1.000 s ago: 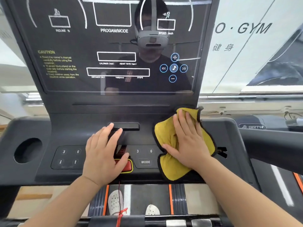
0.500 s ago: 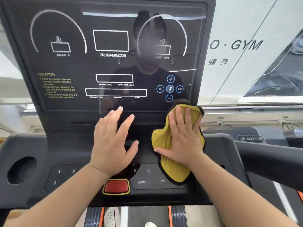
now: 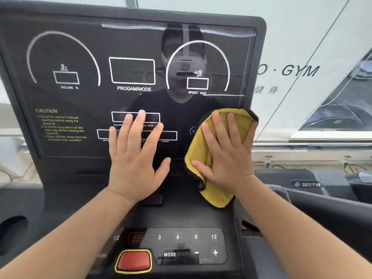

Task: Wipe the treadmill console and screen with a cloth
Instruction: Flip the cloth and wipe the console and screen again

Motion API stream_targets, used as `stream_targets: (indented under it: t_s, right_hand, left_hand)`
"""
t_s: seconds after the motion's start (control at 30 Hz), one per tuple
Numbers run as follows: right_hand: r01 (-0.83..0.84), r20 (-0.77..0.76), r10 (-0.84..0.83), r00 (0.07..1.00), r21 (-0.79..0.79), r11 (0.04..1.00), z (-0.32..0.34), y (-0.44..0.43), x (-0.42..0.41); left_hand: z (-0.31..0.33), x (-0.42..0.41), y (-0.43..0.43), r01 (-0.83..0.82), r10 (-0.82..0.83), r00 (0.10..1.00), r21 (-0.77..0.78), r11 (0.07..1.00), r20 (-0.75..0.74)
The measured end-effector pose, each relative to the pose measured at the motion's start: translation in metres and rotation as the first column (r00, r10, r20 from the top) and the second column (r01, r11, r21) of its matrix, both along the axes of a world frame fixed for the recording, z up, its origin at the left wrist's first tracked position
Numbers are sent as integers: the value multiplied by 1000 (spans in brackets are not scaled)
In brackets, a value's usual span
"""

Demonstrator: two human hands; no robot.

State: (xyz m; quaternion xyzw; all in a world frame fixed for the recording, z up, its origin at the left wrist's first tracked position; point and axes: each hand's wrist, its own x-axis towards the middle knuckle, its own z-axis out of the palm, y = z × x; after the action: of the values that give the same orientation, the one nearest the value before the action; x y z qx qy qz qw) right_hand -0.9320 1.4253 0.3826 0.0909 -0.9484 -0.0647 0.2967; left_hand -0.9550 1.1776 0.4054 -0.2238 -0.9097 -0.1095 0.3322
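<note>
The treadmill's dark glossy screen [image 3: 80,101] fills the upper left, with white dials and yellow caution text. My right hand [image 3: 227,154] lies flat on a yellow cloth [image 3: 201,146] with a dark edge, pressing it against the screen's lower right corner; the cloth hangs down below my palm. My left hand [image 3: 134,156] rests flat with fingers spread on the lower middle of the screen and holds nothing. Below both hands is the black console [image 3: 191,216] with a number keypad [image 3: 187,237] and a MODE key.
A red stop button [image 3: 133,260] with a yellow rim sits at the bottom centre. A round cup holder [image 3: 12,232] is at the lower left. A neighbouring machine's grey console [image 3: 306,184] lies to the right, before a white wall panel with GYM lettering [image 3: 300,70].
Both hands moved up from the button panel onto the screen. The cloth went up with my right hand to the screen's lower right corner. The view tilted upward.
</note>
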Motion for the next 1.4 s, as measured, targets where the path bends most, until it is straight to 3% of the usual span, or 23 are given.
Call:
stream_targets:
  t_s: [0.13,0.33,0.57,0.8,1.0,1.2,1.4]
  right_hand:
    - [2,-92,3,996,56,998,63,9,-36]
    - [84,-56,-80,995,65,994,128,5,-65]
    - [138,16,-139,990,57,989,89,-10,-49]
    - [11,49,-20,999,185,983,6,-12,-3]
    - [-37,-62,48,997,173,984,63,-5,-34]
    - [140,-40,-138,990,52,989,161,-13,-87]
    - [148,-8,-148,989,59,987,136,-28,-78]
  left_hand:
    - [15,-11,-1,-38,38,999,6,999,-17]
    - [15,-8,-9,-102,102,994,-9,995,39]
    - [17,-7,-14,-166,164,982,12,986,98]
    - [15,-10,-17,-146,142,976,14,989,166]
    - [22,-9,-21,-121,120,971,-4,993,209]
    - [28,-6,-27,-84,82,964,-2,996,254]
    - [25,-8,-32,-54,52,964,0,999,262]
